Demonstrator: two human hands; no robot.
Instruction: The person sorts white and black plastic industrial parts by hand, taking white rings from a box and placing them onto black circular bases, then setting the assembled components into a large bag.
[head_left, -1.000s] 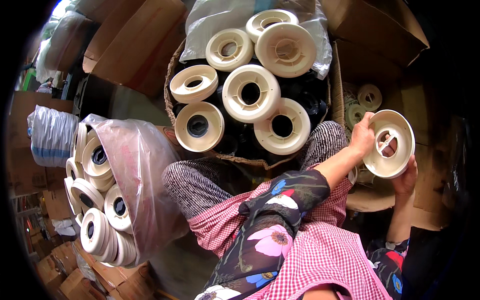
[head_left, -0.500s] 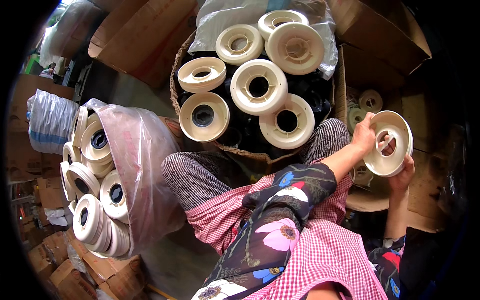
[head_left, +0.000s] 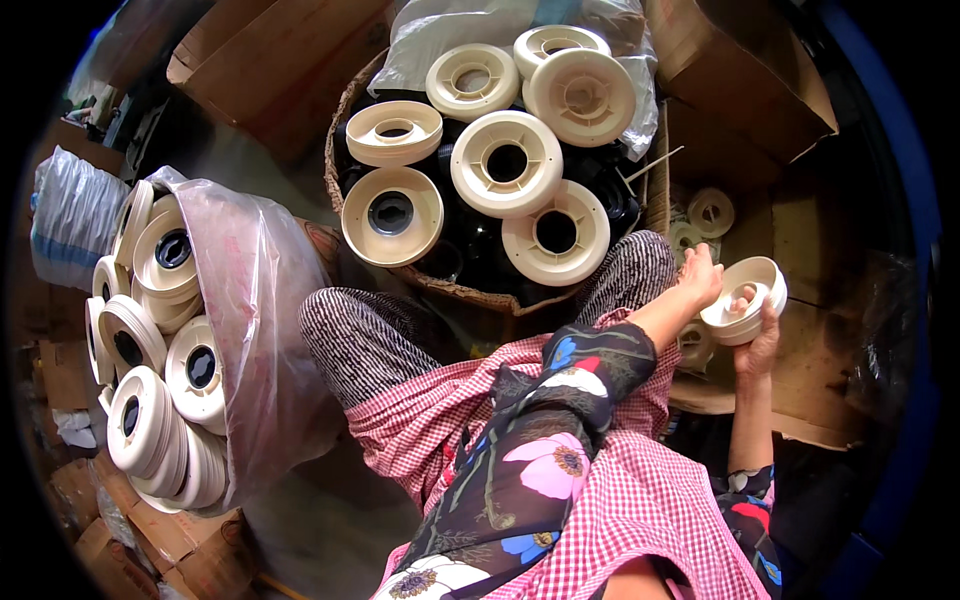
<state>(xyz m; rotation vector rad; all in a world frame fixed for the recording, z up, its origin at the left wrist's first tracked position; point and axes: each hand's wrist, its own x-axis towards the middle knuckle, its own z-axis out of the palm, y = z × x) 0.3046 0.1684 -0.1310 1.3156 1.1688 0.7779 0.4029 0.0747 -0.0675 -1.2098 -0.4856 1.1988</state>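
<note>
A cream plastic ring-shaped part (head_left: 762, 272) with a deep rim is tilted in my right hand (head_left: 757, 350). That hand grips its lower right side, and fingertips show through the central hole. My left hand (head_left: 700, 278) is just left of the ring, off its rim, its fingers loosely bent and apart with nothing visible in them. A thin pale strip (head_left: 655, 163) shows above and left of that hand, near the carton's right edge; whether it touches anything is unclear. Smaller pale rings (head_left: 711, 212) lie in the open cardboard box (head_left: 810, 350) beneath my hands.
In front of my knees, a carton (head_left: 335, 150) of black parts bears several cream rings (head_left: 506, 163) on top. At left, a clear plastic bag (head_left: 262, 330) holds stacked cream rings (head_left: 150, 420) with black centres. Cardboard boxes (head_left: 150, 540) stand at lower left.
My left hand has let go of the ring's rim and moved slightly left. The ring has tilted and come lower in my right hand. The thin strip has appeared beside the carton.
</note>
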